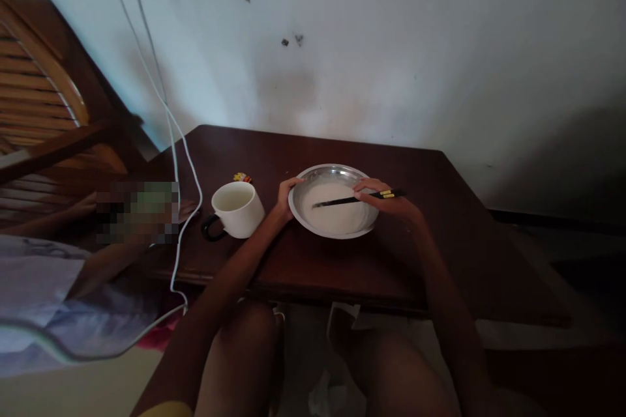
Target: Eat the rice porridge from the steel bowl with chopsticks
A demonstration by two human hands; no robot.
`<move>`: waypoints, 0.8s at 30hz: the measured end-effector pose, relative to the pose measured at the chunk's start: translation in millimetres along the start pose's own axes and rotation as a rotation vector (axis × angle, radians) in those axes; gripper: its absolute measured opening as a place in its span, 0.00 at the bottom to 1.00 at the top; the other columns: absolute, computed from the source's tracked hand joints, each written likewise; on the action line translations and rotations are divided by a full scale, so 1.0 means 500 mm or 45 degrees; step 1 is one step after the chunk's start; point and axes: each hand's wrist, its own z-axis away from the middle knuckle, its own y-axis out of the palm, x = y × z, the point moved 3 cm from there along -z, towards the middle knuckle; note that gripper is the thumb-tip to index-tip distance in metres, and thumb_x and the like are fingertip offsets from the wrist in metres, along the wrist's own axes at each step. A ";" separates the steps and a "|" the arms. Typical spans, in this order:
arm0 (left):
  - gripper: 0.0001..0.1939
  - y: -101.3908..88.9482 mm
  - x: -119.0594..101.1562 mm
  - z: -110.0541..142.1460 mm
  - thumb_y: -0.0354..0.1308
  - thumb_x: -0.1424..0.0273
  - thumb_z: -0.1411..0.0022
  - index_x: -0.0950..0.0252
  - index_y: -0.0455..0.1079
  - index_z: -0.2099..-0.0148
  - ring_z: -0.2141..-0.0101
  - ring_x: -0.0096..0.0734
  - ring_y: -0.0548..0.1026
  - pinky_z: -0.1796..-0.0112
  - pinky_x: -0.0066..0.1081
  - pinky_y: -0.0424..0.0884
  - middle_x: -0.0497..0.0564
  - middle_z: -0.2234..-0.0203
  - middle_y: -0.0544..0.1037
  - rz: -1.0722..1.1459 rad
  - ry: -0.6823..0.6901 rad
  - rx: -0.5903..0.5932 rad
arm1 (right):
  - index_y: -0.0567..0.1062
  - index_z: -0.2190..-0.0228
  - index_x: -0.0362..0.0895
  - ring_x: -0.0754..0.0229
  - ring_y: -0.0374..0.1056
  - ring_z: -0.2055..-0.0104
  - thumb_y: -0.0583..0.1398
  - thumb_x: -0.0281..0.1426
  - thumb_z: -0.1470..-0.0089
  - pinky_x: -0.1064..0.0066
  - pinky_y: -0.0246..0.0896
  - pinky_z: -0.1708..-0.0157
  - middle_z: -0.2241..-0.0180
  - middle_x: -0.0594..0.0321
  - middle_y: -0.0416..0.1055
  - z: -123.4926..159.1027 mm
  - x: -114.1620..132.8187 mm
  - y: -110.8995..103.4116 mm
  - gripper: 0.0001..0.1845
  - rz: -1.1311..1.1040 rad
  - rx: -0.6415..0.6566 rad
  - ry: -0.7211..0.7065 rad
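Note:
A round metal plate (299,211) with white liquid or batter in it sits on a dark wooden table (342,260). My left hand (284,197) grips the plate's left rim with its fingers curled. My right hand (381,199) rests at the plate's right rim, closed on black chopsticks (352,199) with yellow bands. Their tips lie in the white contents near the plate's middle.
A white mug (237,208) with a dark handle stands left of the plate. A small colourful object (242,177) lies behind it. White cables (178,163) hang down over the table's left edge. A wooden chair (44,111) and another person's sleeve (44,287) are at the left.

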 end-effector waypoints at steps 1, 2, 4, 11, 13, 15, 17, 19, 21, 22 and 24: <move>0.09 0.000 0.000 0.000 0.54 0.73 0.48 0.65 0.76 0.67 0.66 0.43 0.79 0.62 0.34 0.74 0.52 0.80 0.78 -0.004 0.004 0.005 | 0.78 0.69 0.49 0.51 0.69 0.47 0.61 0.50 0.49 0.54 0.58 0.39 0.58 0.60 0.78 -0.004 -0.006 -0.002 0.17 0.025 -0.062 0.018; 0.09 0.000 0.000 0.001 0.54 0.73 0.48 0.65 0.76 0.67 0.66 0.43 0.79 0.63 0.34 0.74 0.52 0.80 0.78 -0.009 0.000 0.005 | 0.77 0.70 0.49 0.51 0.70 0.50 0.60 0.49 0.48 0.54 0.60 0.41 0.60 0.60 0.78 -0.004 -0.014 -0.012 0.17 0.046 -0.119 0.051; 0.09 -0.001 0.001 0.000 0.54 0.72 0.47 0.65 0.75 0.67 0.67 0.43 0.79 0.64 0.34 0.73 0.51 0.82 0.76 -0.026 -0.014 0.003 | 0.76 0.72 0.47 0.51 0.71 0.54 0.59 0.48 0.48 0.55 0.64 0.46 0.64 0.60 0.77 0.003 -0.032 -0.048 0.18 0.044 -0.203 0.138; 0.08 -0.003 0.004 -0.004 0.53 0.72 0.45 0.66 0.74 0.69 0.71 0.40 0.77 0.68 0.31 0.71 0.53 0.81 0.76 -0.036 0.002 0.012 | 0.79 0.74 0.49 0.47 0.67 0.41 0.64 0.49 0.51 0.54 0.56 0.36 0.58 0.59 0.79 0.026 -0.019 -0.063 0.17 -0.103 0.054 0.069; 0.08 -0.001 0.003 -0.002 0.53 0.72 0.45 0.66 0.74 0.68 0.71 0.40 0.77 0.67 0.32 0.71 0.53 0.81 0.77 -0.027 0.008 0.003 | 0.80 0.69 0.50 0.48 0.66 0.40 0.65 0.49 0.51 0.52 0.55 0.35 0.54 0.59 0.78 0.012 -0.013 -0.021 0.17 -0.075 0.106 0.026; 0.08 0.000 0.003 -0.001 0.54 0.72 0.47 0.66 0.75 0.67 0.70 0.41 0.77 0.65 0.33 0.72 0.53 0.80 0.78 -0.025 0.010 0.003 | 0.80 0.67 0.50 0.48 0.65 0.39 0.64 0.48 0.49 0.51 0.54 0.34 0.52 0.60 0.77 -0.004 -0.020 0.004 0.16 -0.014 0.041 0.028; 0.08 0.001 0.003 0.000 0.54 0.72 0.47 0.65 0.75 0.67 0.69 0.42 0.78 0.64 0.34 0.73 0.53 0.80 0.78 -0.030 -0.001 0.013 | 0.79 0.68 0.49 0.48 0.65 0.39 0.63 0.46 0.48 0.51 0.51 0.34 0.53 0.59 0.76 -0.011 -0.036 -0.003 0.14 0.051 -0.099 0.062; 0.08 -0.001 0.004 -0.001 0.54 0.72 0.47 0.65 0.75 0.67 0.68 0.42 0.78 0.64 0.33 0.72 0.53 0.80 0.78 -0.028 -0.011 0.020 | 0.79 0.69 0.48 0.47 0.67 0.41 0.63 0.45 0.48 0.50 0.52 0.34 0.55 0.58 0.77 -0.004 -0.054 -0.038 0.14 0.070 -0.216 0.130; 0.08 -0.003 0.005 -0.003 0.54 0.72 0.47 0.65 0.75 0.68 0.68 0.41 0.78 0.64 0.33 0.72 0.52 0.80 0.78 -0.021 -0.009 0.026 | 0.79 0.71 0.48 0.46 0.68 0.43 0.62 0.46 0.48 0.48 0.53 0.35 0.56 0.57 0.78 0.014 -0.064 -0.081 0.14 0.055 -0.254 0.179; 0.08 -0.004 0.005 -0.003 0.55 0.72 0.47 0.65 0.75 0.68 0.69 0.41 0.78 0.64 0.33 0.72 0.53 0.80 0.78 -0.020 -0.010 0.029 | 0.79 0.72 0.48 0.46 0.68 0.42 0.62 0.46 0.48 0.47 0.52 0.34 0.56 0.57 0.78 0.023 -0.063 -0.098 0.15 0.037 -0.235 0.179; 0.08 -0.004 0.005 -0.004 0.55 0.72 0.48 0.65 0.76 0.67 0.68 0.42 0.78 0.63 0.34 0.72 0.53 0.79 0.78 -0.021 -0.014 0.033 | 0.79 0.75 0.49 0.45 0.65 0.39 0.63 0.48 0.49 0.47 0.50 0.33 0.55 0.59 0.78 0.035 -0.051 -0.107 0.17 -0.012 -0.119 0.140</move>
